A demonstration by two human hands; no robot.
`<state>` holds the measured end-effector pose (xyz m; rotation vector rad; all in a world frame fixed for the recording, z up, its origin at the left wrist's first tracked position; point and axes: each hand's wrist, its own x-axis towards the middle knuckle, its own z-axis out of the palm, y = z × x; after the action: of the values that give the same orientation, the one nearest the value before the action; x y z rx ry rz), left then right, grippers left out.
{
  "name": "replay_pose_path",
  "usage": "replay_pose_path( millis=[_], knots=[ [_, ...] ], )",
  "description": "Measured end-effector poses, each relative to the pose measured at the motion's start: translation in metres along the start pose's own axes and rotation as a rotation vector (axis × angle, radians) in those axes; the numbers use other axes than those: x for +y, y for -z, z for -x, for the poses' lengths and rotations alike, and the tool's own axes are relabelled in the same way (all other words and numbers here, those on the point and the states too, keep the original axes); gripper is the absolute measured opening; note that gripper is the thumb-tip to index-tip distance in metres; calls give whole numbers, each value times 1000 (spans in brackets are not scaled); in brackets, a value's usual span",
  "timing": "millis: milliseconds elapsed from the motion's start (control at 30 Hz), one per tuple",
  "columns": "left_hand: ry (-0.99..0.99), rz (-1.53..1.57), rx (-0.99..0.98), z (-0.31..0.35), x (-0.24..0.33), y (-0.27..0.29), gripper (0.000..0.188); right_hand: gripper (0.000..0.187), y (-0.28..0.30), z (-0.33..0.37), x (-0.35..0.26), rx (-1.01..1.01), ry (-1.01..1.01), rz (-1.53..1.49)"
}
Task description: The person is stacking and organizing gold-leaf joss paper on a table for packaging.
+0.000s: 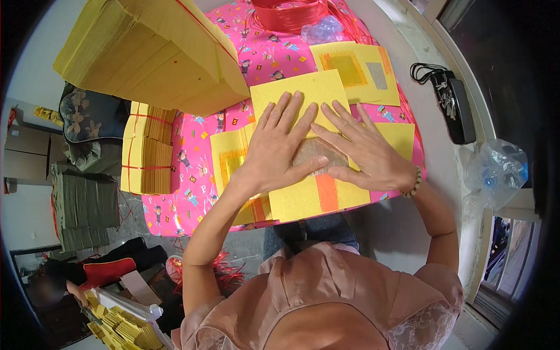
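Observation:
Both my hands lie flat, side by side, on yellow paper at the table's near edge. My left hand has its fingers stretched out over the sheet's left half. On its right half rests my right hand, fingers spread, with a beaded bracelet at the wrist. Between the thumbs shows a silver-grey patch, with an orange strip below it. More yellow sheets stick out at the left and right of the one under my hands. Whether the paper is folded there, my hands hide.
A tall yellow paper stack stands at the back left, beside tied yellow bundles. Yellow sheets, a clear plastic bag and red cord lie behind on the pink patterned cloth. A black pouch sits on the right ledge.

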<state>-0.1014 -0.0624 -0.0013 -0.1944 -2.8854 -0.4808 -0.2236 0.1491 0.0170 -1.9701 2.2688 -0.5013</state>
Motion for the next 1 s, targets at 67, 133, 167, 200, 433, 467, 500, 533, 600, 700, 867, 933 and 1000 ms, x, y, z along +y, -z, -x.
replay_pose_path(
  millis=[67,133,167,200,433,467,500,533,600,700,867,933,1000],
  knots=[
    [-37,35,-4,3,-5,4,86,72,0,2,1,-7,-2,-9],
    [-108,48,-108,7,-11,10,88,70,0,4,2,-15,-6,3],
    [-108,50,-110,9,-10,11,88,70,-1,4,2,-17,-8,1],
    [-105,28,-104,12,-9,11,89,70,-2,3,2,-16,-9,10],
    [-100,4,-95,14,-12,9,90,64,-4,3,1,15,1,45],
    [-95,3,-93,14,-14,9,90,64,-5,1,2,13,6,46],
    [-92,30,-105,13,-16,9,88,60,-6,-1,4,15,7,46],
    [-87,56,-117,13,-19,10,86,56,-6,-3,6,16,9,46],
    [-88,107,-132,11,-22,12,84,52,-5,-6,12,70,3,25],
    [-80,172,-157,9,-23,19,75,42,-3,-14,19,209,30,50],
    [-95,101,-23,1,-14,17,66,29,-8,-26,37,435,237,197],
    [-99,-47,64,-6,-6,19,49,24,-8,-27,42,501,295,245],
    [-101,-135,113,-11,-11,14,48,25,-4,-29,39,481,243,181]
  ],
)
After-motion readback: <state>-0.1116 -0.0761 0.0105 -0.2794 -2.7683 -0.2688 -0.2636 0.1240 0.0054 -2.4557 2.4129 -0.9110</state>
